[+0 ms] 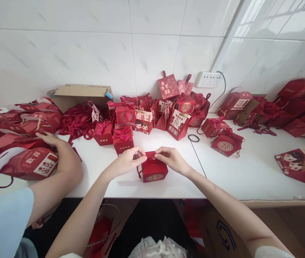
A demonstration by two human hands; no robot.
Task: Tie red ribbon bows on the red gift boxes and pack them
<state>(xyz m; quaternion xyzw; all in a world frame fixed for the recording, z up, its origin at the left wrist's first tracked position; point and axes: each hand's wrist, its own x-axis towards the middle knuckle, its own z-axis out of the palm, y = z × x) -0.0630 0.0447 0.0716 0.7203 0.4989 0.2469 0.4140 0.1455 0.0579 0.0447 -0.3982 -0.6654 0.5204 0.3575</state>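
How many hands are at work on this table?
3. The left hand and right hand pinch the top of the small red box; a co-worker's hand lies on flat red boxes, far left. Another may be hidden.

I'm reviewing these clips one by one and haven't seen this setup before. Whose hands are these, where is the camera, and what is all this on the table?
There is no machine here. One camera sits on a person's head and looks down at their own hands. The left hand and right hand pinch the top of a small red box standing on the white table. The arm at far left ends in a co-worker's hand, which rests at a pile of flat red boxes. Further back lie red ribbons, a cardboard box and many folded red gift boxes.
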